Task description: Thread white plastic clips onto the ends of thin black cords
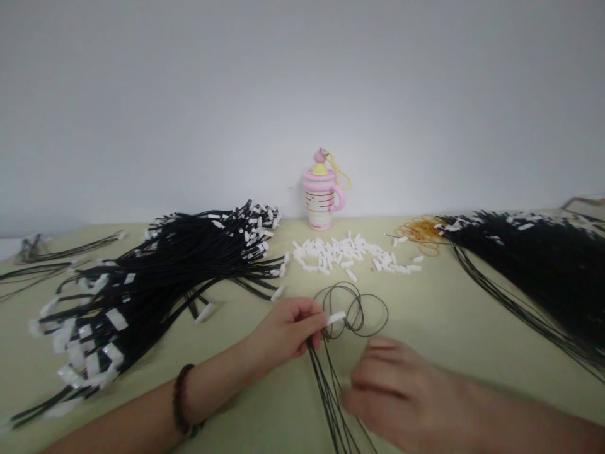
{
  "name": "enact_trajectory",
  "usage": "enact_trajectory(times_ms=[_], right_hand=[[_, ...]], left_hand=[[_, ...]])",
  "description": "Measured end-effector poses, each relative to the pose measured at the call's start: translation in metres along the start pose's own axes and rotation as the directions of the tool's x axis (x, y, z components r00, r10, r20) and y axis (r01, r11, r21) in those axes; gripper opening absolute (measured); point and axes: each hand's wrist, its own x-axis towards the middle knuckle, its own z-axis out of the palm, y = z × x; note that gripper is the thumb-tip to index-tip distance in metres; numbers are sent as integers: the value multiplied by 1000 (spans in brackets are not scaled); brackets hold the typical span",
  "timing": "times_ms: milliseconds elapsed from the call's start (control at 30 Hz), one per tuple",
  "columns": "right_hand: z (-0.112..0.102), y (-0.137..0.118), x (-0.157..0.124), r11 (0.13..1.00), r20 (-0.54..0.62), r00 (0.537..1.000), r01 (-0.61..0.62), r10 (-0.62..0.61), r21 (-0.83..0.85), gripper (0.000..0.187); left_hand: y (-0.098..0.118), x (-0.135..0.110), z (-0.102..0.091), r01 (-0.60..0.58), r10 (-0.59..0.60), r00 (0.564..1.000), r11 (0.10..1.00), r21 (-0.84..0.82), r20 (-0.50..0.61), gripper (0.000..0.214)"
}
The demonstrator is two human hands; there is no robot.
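Observation:
My left hand [293, 329] is closed on thin black wires [325, 394] whose lower ends run down toward the bottom edge. A small white connector [336, 318] sticks out to the right of its fingertips. Beyond it, a loosely looped black wire [363, 315] lies on the table. To the right of the hanging wires is my right hand [401, 394], blurred by motion, with its fingers curled in. Anything between those fingers is too small or smeared to make out.
Bundled black wires with white ends [189, 252] cover the left side, and another black bundle [529, 265] lies right. Loose white connectors [340, 252] sit mid-table, with orange rubber bands [420, 232] beside them. A pink and white cup [320, 198] stands by the wall.

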Motion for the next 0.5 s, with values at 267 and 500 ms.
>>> enact_trajectory(times_ms=[267, 500], right_hand=[[-19, 3, -1, 975, 194, 979, 25, -69, 219, 24], [-20, -1, 1, 981, 189, 978, 56, -91, 184, 22]], left_hand=[[-5, 5, -5, 11, -13, 1000, 992, -130, -15, 25], [-6, 4, -4, 17, -19, 1000, 993, -117, -13, 24]])
